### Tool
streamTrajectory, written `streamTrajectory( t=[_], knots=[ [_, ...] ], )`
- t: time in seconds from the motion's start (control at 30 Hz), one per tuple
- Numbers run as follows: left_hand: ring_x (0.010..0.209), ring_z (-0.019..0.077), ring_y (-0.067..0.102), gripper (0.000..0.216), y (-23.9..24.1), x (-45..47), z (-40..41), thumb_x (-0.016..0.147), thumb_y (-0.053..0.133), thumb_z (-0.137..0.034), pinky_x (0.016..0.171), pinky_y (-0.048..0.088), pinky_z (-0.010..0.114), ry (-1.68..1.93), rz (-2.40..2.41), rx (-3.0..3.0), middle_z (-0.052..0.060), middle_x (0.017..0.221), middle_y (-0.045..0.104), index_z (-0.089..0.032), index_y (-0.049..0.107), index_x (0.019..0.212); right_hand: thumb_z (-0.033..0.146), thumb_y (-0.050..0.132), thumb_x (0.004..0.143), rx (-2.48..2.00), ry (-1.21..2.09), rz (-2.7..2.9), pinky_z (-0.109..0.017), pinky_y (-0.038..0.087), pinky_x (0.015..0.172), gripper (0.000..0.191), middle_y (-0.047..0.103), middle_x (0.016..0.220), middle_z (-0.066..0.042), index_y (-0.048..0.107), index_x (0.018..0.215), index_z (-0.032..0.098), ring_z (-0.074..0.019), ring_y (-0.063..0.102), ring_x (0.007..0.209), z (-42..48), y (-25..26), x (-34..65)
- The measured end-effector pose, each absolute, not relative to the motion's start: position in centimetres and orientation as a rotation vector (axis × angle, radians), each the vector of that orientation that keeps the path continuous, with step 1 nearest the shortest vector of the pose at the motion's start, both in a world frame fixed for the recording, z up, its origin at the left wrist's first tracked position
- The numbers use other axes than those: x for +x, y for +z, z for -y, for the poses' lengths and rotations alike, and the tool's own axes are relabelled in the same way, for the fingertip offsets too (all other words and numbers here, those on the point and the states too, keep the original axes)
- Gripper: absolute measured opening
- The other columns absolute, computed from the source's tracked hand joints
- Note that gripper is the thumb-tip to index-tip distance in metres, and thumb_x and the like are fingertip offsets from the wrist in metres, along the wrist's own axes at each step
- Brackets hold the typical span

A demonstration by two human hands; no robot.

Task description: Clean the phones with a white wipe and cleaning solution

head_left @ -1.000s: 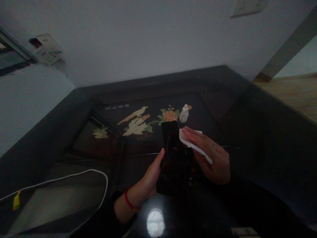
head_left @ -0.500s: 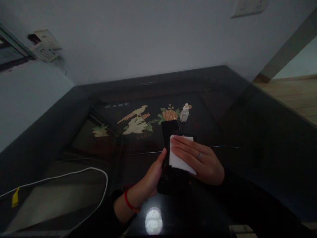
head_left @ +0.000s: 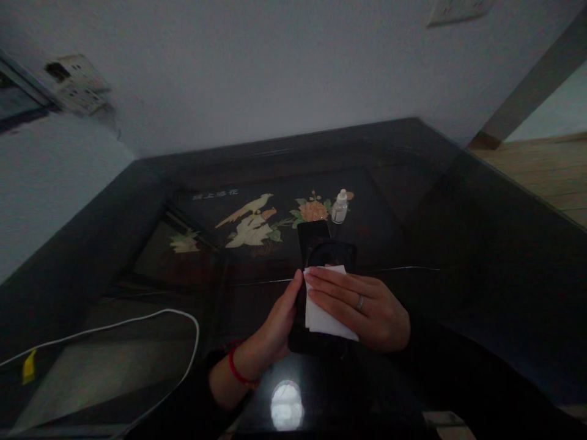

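A dark, flat, phone-like slab [head_left: 314, 235] lies in front of me. Beside and below it is a black piece with a rounded rim [head_left: 346, 250]; in this dim light I cannot tell whether the two are one thing. My left hand [head_left: 277, 327] grips the left edge, its thumb along the side and the other fingers mostly hidden. Over the black surface, my right hand [head_left: 373, 308] holds a folded white tissue [head_left: 323, 321] pressed down under its fingers. A small clear bottle with a white cap [head_left: 340, 208] stands upright beyond my hands.
All this is on a glossy black table [head_left: 275, 153] with an inlaid bird and flower picture [head_left: 252, 226]. A white cable [head_left: 137, 319] with a yellow tag [head_left: 29, 366] curves along the left. Walls with sockets [head_left: 82, 82] border the far side.
My right hand has slid the tissue down toward me and slightly left, uncovering the rounded rim. My left hand keeps its grip nearly in place.
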State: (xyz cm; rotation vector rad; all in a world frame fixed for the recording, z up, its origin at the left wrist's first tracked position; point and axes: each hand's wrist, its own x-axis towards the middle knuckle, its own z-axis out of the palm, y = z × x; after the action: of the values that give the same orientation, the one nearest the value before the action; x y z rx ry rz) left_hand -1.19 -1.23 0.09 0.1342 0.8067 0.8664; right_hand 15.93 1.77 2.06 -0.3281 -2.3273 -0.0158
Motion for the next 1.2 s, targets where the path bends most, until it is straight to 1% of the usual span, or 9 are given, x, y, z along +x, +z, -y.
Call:
streamTrajectory(
  t=[0.07, 0.13, 0.27, 0.47, 0.67, 0.8, 0.97, 1.1, 1.2],
  knots=[
    [0.074, 0.0173, 0.066, 0.049, 0.7, -1.2, 0.9, 0.089, 0.052, -0.051, 0.078, 0.048, 0.029, 0.856, -0.830, 0.102, 0.008, 0.085, 0.073, -0.011, 0.067, 0.113, 0.008, 0.041, 0.095, -0.313, -0.050, 2.322, -0.036, 0.057, 0.092, 0.027, 0.069, 0.114, -0.019, 0.063, 0.109, 0.001, -0.0245, 0.056, 0.123, -1.7, 1.9, 16.6],
    [0.081, 0.0200, 0.068, 0.054, 1.3, -1.1, 0.6, 0.093, 0.041, -0.052, 0.084, 0.048, 0.033, 0.876, -0.827, 0.103, 0.010, 0.091, 0.074, -0.011, 0.064, 0.120, 0.014, 0.043, 0.095, -0.349, -0.068, 2.286, -0.036, 0.058, 0.090, 0.027, 0.069, 0.113, -0.019, 0.063, 0.109, 0.002, -0.0241, 0.058, 0.121, -1.9, 1.9, 17.5],
    [0.100, 0.0261, 0.066, 0.059, 1.8, -0.9, 0.6, 0.095, 0.030, -0.053, 0.093, 0.046, 0.041, 0.805, -0.780, 0.128, 0.012, 0.104, 0.072, -0.013, 0.057, 0.130, 0.020, 0.043, 0.095, -0.519, -0.037, 2.197, -0.043, 0.054, 0.098, 0.033, 0.066, 0.118, -0.023, 0.060, 0.117, 0.001, -0.0256, 0.054, 0.125, -2.5, 2.7, 18.6],
    [0.108, 0.0264, 0.063, 0.055, 0.3, -0.3, 1.1, 0.093, 0.039, -0.051, 0.097, 0.045, 0.037, 0.898, -0.721, 0.194, 0.011, 0.111, 0.071, -0.017, 0.056, 0.132, 0.016, 0.042, 0.095, -0.494, -0.016, 2.256, -0.048, 0.050, 0.102, 0.037, 0.061, 0.127, -0.023, 0.053, 0.127, 0.002, -0.0273, 0.047, 0.131, -3.0, 2.9, 17.1],
    [0.108, 0.0261, 0.063, 0.053, 0.0, -1.1, 1.0, 0.091, 0.045, -0.051, 0.097, 0.045, 0.037, 0.891, -0.690, 0.190, 0.009, 0.112, 0.070, -0.020, 0.056, 0.132, 0.022, 0.043, 0.096, -0.565, -0.043, 2.248, -0.048, 0.050, 0.103, 0.040, 0.060, 0.128, -0.024, 0.052, 0.129, 0.001, -0.0283, 0.048, 0.131, -3.2, 2.4, 17.7],
    [0.102, 0.0244, 0.065, 0.056, 1.1, -1.4, 0.3, 0.094, 0.034, -0.052, 0.096, 0.045, 0.038, 0.961, -0.671, 0.131, 0.010, 0.107, 0.071, -0.016, 0.058, 0.130, 0.019, 0.044, 0.095, -0.535, -0.032, 2.271, -0.047, 0.051, 0.101, 0.037, 0.062, 0.124, -0.024, 0.055, 0.124, 0.000, -0.0283, 0.051, 0.128, -2.7, 2.3, 17.3],
    [0.086, 0.0199, 0.068, 0.060, 2.0, -1.0, 0.0, 0.096, 0.030, -0.052, 0.094, 0.046, 0.033, 0.948, -0.758, 0.014, 0.010, 0.088, 0.073, -0.009, 0.065, 0.119, 0.011, 0.039, 0.095, -0.358, 0.050, 2.335, -0.040, 0.054, 0.098, 0.032, 0.066, 0.120, -0.021, 0.059, 0.118, 0.000, -0.0250, 0.052, 0.128, -1.7, 2.2, 16.2],
    [0.096, 0.0214, 0.067, 0.051, 1.3, -0.5, 0.7, 0.094, 0.040, -0.050, 0.094, 0.046, 0.033, 0.944, -0.718, 0.092, 0.009, 0.094, 0.073, -0.014, 0.066, 0.117, 0.016, 0.041, 0.095, -0.536, 0.055, 2.195, -0.046, 0.049, 0.104, 0.036, 0.061, 0.127, -0.024, 0.055, 0.125, 0.000, -0.0264, 0.047, 0.131, -2.2, 2.4, 16.4],
    [0.102, 0.0248, 0.065, 0.047, 0.3, -0.5, 1.3, 0.090, 0.050, -0.048, 0.093, 0.046, 0.036, 0.895, -0.712, 0.140, 0.009, 0.101, 0.073, -0.016, 0.064, 0.121, 0.017, 0.042, 0.095, -0.618, 0.035, 2.159, -0.046, 0.047, 0.106, 0.037, 0.059, 0.128, -0.025, 0.055, 0.124, -0.001, -0.0268, 0.047, 0.132, -2.6, 2.4, 16.3]
  ],
)
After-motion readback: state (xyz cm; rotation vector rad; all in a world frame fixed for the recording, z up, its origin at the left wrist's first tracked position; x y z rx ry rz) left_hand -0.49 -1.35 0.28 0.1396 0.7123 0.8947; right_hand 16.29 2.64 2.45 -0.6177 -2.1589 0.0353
